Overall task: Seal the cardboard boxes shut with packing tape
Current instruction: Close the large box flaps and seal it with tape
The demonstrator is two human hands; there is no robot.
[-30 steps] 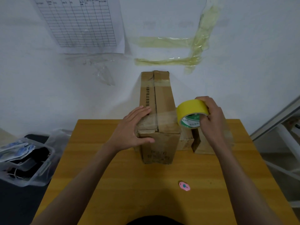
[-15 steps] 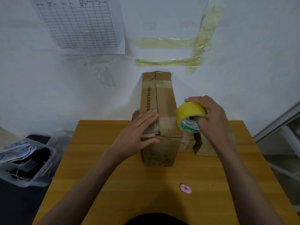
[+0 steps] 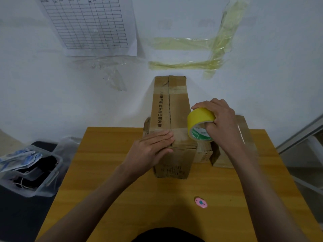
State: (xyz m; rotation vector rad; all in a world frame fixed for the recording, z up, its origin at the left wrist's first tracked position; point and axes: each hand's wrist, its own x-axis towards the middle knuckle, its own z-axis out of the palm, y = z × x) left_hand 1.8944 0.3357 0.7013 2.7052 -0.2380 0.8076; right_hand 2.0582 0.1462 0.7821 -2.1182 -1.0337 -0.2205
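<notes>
1. Left hand (image 3: 153, 151) lies flat, fingers straight, pressing the fresh tape strip onto the tall cardboard box (image 3: 172, 123) standing on the wooden table (image 3: 108, 172), likely so the strip sticks.
2. Right hand (image 3: 222, 123) grips the yellow tape roll (image 3: 201, 124) at the box's right edge, strip taut.
3. Since a second ago, the roll has dropped lower and the left hand has slid rightward.

Matt cardboard box (image 3: 170, 109) — glossy tape roll (image 3: 200, 117) — wood table (image 3: 111, 172).
</notes>
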